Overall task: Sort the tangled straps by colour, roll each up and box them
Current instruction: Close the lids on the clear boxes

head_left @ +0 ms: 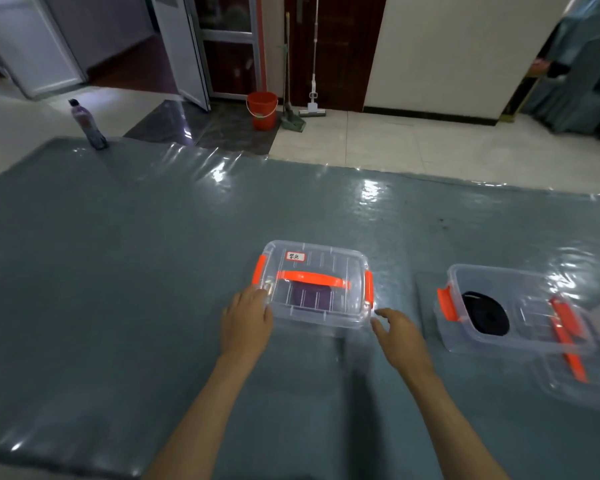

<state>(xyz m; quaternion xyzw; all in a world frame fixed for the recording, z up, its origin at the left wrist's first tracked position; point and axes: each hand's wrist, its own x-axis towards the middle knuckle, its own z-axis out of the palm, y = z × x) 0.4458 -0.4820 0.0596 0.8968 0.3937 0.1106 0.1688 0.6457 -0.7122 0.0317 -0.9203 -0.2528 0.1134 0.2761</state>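
Left hand (246,323) flat, fingers resting on near-left corner of lidded box (314,285); holds nothing. Right hand (400,336) open, fingers spread, just off its right corner. Purple strap (309,297) inside. Open box (510,311) to the right holds rolled black strap (485,313), lid (579,372) leaning against it. All on desk (118,271).

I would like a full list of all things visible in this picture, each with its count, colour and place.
Closed box: 1, clear, orange handle and latches, white label, table centre.
Purple strap: 1, inside closed box.
Open box: 1, clear, orange latch, table right.
Black strap: 1, rolled, inside open box.
Lid: 1, clear, orange handle, leaning on open box.
Table cover: 1, grey-blue, glossy.
Bottle: 1, dark, far left table edge.
Bucket: 1, orange, floor.
Mop: 1, white, against door.
Left hand: touching closed box's left corner.
Right hand: open, beside box's right corner.
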